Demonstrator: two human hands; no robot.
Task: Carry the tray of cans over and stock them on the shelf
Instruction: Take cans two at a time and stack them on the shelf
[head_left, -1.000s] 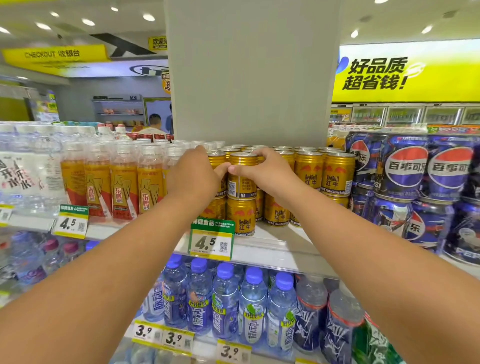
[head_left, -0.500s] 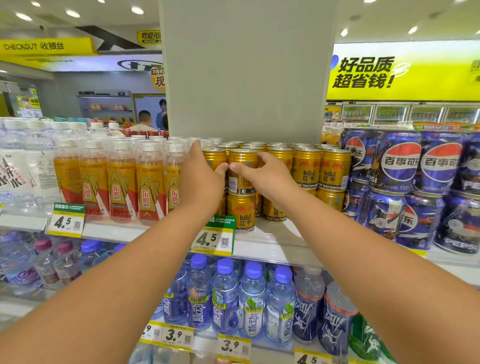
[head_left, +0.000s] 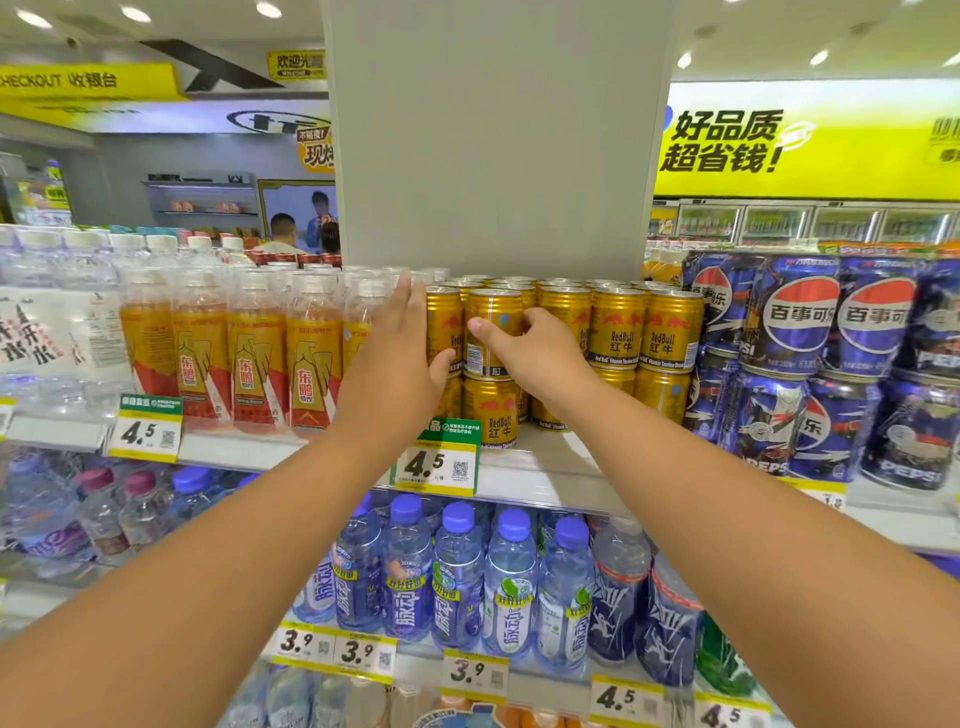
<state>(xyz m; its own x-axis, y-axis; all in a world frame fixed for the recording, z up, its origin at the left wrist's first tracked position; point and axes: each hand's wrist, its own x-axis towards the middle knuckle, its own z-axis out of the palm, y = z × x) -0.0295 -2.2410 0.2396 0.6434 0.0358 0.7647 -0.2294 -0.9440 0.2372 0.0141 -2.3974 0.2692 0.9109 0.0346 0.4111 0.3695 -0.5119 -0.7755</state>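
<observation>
The shelf (head_left: 524, 470) carries gold cans (head_left: 618, 327) stacked two high; no tray is visible. Stocking appears nearly done. Right hand (head_left: 540, 358) fingers grip a front upper can (head_left: 493, 332); left hand (head_left: 400, 364) fingers open, steadying the stack.

Your shelf (head_left: 540, 470) carries gold cans (head_left: 618, 332) stacked two high, centre, in front of a pillar (head_left: 493, 145). Left of them stand bottles (head_left: 260, 358); right of them, Pepsi cans (head_left: 789, 332), also two high. Your left hand (head_left: 395, 358) lies between bottles and cans. Your right hand (head_left: 535, 353) is on an upper front can (head_left: 491, 317). Water bottles (head_left: 457, 577) fill the shelf below.
</observation>
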